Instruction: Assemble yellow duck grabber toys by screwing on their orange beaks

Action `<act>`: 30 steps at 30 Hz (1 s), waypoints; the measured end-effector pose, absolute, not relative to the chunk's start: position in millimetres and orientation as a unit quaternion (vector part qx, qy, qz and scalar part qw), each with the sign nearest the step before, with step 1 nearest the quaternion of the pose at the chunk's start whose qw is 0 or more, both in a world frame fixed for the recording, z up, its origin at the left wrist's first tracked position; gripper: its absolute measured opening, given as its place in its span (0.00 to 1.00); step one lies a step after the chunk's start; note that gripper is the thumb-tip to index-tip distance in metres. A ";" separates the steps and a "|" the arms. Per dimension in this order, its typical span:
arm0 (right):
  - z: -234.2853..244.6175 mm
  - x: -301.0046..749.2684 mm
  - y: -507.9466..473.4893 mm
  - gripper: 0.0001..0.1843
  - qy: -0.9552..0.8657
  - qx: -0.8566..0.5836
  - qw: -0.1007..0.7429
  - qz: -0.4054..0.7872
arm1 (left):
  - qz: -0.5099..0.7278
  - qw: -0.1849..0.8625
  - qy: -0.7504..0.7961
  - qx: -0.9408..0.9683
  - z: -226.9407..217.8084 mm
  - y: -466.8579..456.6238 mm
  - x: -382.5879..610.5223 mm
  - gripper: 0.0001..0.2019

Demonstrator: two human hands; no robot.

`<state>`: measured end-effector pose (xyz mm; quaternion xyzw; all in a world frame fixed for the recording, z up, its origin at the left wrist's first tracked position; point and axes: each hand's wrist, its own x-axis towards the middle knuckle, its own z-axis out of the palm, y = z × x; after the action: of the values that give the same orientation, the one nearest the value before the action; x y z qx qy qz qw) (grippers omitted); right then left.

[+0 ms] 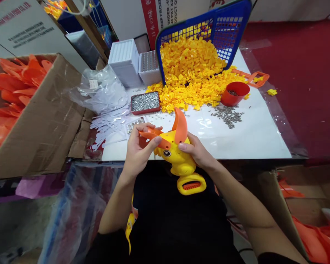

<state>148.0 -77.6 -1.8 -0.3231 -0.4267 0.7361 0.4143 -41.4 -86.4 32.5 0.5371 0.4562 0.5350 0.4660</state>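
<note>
A yellow toy body with a painted eye and a loop handle at the bottom is held over my lap at the table's front edge. Two orange ear pieces stick out of it: one upright, one lying to the left. My left hand is closed around the left orange ear piece, thumb pressing on it. My right hand grips the right side of the yellow body, thumb beside the upright ear.
On the white table: a tipped blue basket spilling small yellow parts, a red tray of screws, a red cup, loose screws, white strips. A cardboard box of orange ears stands left.
</note>
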 end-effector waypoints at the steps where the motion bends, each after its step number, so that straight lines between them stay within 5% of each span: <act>1: -1.0 147.7 -77.4 0.33 -0.426 -0.327 0.411 0.737 | 0.536 0.467 0.457 0.535 31.9 -86.3 -41.8 0.19; 14: 1.0 150.7 -76.5 0.31 -0.443 -0.304 0.380 0.753 | 0.501 0.452 0.464 0.574 27.4 -91.7 -48.7 0.20; 18: -0.5 154.7 -76.9 0.31 -0.495 -0.300 0.372 0.725 | 0.477 0.487 0.470 0.560 27.7 -107.8 -49.4 0.27; 23: -5.0 161.1 -81.7 0.38 -0.540 -0.269 0.384 0.698 | 0.520 0.451 0.466 0.556 31.9 -124.8 -34.8 0.43; 30: -19.9 160.1 -87.3 0.48 -0.523 -0.199 0.432 0.707 | 0.623 0.363 0.427 0.545 27.7 -138.1 -6.3 0.38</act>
<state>160.1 -87.3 -19.9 -0.1994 -0.5230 0.7074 0.4316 -6.3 -138.1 27.7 0.5454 0.4272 0.6233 0.3627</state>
